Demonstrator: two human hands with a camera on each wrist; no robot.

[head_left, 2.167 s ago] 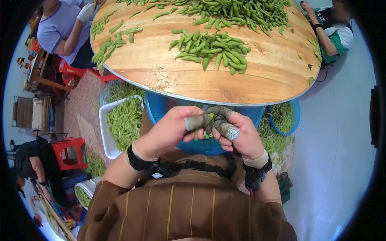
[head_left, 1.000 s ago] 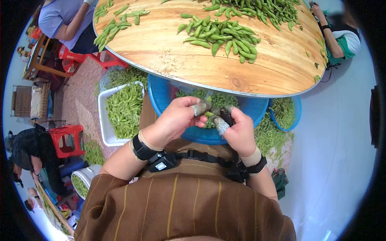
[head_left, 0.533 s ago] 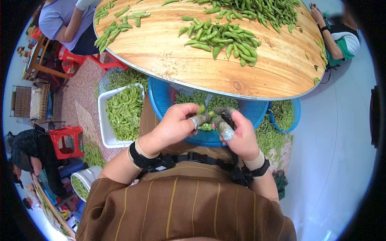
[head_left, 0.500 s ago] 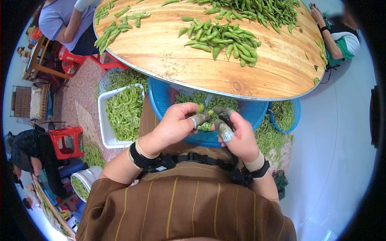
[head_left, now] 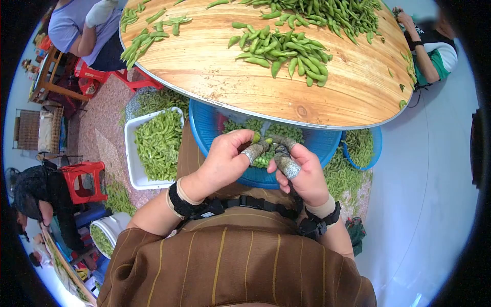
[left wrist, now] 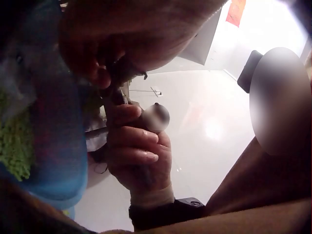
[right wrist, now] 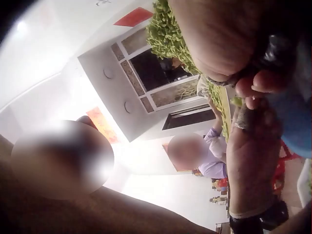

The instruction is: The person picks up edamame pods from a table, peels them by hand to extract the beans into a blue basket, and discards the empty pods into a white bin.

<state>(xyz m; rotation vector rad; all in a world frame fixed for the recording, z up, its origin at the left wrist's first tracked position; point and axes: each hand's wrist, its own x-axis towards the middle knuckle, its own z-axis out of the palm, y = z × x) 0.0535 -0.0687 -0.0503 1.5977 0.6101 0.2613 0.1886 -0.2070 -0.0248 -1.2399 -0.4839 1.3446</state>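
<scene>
Over a blue basin [head_left: 199,123] holding shelled green beans [head_left: 286,132], my two hands meet around a small green soybean pod [head_left: 256,137], mostly covered by the fingers. My left hand [head_left: 220,161] pinches it between thumb and forefinger; the thumb wears a grey wrapping. At the pod's other end, the wrapped thumb and forefinger of my right hand [head_left: 311,176] pinch together, with a yellow-green bit showing at their tips. In the right wrist view a bit of the pod [right wrist: 237,101] shows between the fingertips. The left wrist view is dark around the fingers.
A round wooden table [head_left: 245,100] overhangs the basin and bears a small pile of pods [head_left: 284,51] and a larger heap [head_left: 327,18]. A white tub of pods [head_left: 158,146] stands left, a blue basket [head_left: 376,148] right. Other people sit around the table.
The head view has shifted, and my hands have come down and slightly apart over the basin. In the last half second they barely move. The person at left has moved a gloved hand.
</scene>
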